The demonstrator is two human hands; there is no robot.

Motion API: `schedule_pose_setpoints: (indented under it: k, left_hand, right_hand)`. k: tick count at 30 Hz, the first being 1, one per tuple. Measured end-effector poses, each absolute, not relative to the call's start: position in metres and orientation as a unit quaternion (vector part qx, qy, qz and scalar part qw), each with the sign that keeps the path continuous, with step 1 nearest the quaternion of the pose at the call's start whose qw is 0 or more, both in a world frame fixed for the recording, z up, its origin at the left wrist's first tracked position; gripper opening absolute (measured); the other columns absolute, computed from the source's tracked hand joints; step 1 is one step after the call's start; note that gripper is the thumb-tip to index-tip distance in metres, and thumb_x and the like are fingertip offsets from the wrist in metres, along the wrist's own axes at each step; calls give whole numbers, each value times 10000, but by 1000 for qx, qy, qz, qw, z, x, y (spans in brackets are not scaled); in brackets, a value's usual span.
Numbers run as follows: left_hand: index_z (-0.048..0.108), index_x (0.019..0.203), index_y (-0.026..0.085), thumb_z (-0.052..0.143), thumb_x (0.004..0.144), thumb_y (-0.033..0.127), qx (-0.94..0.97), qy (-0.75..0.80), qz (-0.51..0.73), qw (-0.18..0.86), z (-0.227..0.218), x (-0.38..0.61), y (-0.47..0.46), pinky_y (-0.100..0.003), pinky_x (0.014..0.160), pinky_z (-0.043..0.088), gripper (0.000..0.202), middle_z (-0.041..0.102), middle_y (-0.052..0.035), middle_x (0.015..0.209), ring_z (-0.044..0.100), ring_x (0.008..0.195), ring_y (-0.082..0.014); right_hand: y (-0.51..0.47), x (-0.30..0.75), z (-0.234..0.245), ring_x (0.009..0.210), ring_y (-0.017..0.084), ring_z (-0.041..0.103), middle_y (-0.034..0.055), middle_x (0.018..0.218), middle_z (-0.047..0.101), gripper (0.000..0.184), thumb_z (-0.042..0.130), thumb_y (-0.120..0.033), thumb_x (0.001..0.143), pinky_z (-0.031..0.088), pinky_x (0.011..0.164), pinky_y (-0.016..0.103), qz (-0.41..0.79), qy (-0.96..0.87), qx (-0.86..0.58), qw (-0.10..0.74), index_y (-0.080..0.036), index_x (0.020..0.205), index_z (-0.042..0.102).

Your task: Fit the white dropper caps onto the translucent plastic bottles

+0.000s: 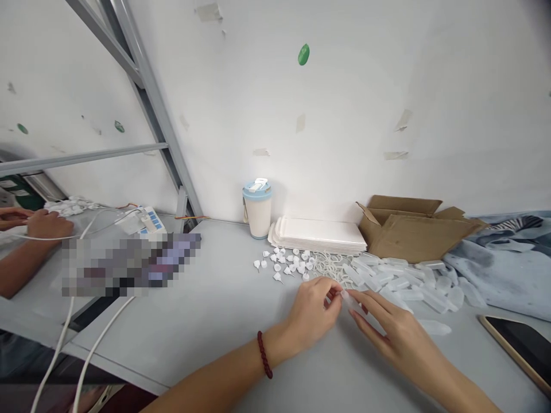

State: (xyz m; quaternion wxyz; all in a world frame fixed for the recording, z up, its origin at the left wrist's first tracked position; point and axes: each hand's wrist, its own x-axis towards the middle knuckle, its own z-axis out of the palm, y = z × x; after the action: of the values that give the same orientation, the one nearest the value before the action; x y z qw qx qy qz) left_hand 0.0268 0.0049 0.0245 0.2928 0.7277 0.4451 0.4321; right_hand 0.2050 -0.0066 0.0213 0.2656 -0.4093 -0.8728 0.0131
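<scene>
Nearest: a red bead bracelet (264,354) sat on the left wrist, just behind the left hand (312,312).
Left hand: its fingertips were pinched together on the near end of a clear vial (350,299); whether they also held a small piece could not be told.
Right hand: the right hand (387,327) gripped the same vial between thumb and fingers, lying low over the bench (206,310).
Vial: it was held between the two hands, just above the bench top.
Right of the right hand: a dark phone (520,344) lay flat near the bench edge, well apart.
Just beyond the right hand: a heap of clear vials (404,281) lay on their sides.
Just beyond the left hand: small white caps (286,264) were scattered loose.
Farther beyond the hands: a stack of white trays (321,234) lay flat, with a cup with a blue lid (257,209) upright at its left end.
Far right of the hands: an open cardboard box (413,229) stood by the wall, beside a blue-grey cloth (503,269).
Far left of the left hand: a co-worker's hand (47,225) rested on another surface, near white cables (64,338).
</scene>
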Motion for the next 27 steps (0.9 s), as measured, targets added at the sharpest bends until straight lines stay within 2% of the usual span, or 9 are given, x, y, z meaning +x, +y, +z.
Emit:
schedule_pose_setpoints:
  k: [11, 23, 27]
  left_hand:
    - [678, 838, 146, 546, 774, 158, 599, 440, 490, 456, 27, 32, 1, -279, 707, 536, 147, 705, -68, 819, 663, 754, -182]
    - [690, 803, 151, 596, 758, 161, 543, 428, 546, 473, 27, 35, -4, -286, 745, 521, 104, 691, -62, 837, 644, 789, -174]
    - [663, 766, 140, 620, 748, 198, 480, 423, 550, 537, 32, 32, -1, -314, 748, 528, 75, 688, -53, 754, 661, 765, -187]
  right_hand:
    - [-7, 205, 25, 720, 184, 658, 80, 933, 647, 300, 382, -250, 925, 540, 626, 289, 32, -867, -428, 254, -214, 1188, 522]
    - [-9, 204, 30, 726, 180, 655, 76, 933, 635, 315, 375, -272, 931, 542, 618, 285, 39, -860, -437, 261, -214, 1207, 514]
    - [-9, 204, 30, 712, 183, 653, 83, 927, 640, 309, 376, -271, 927, 544, 621, 293, 39, -858, -441, 259, -203, 1188, 528]
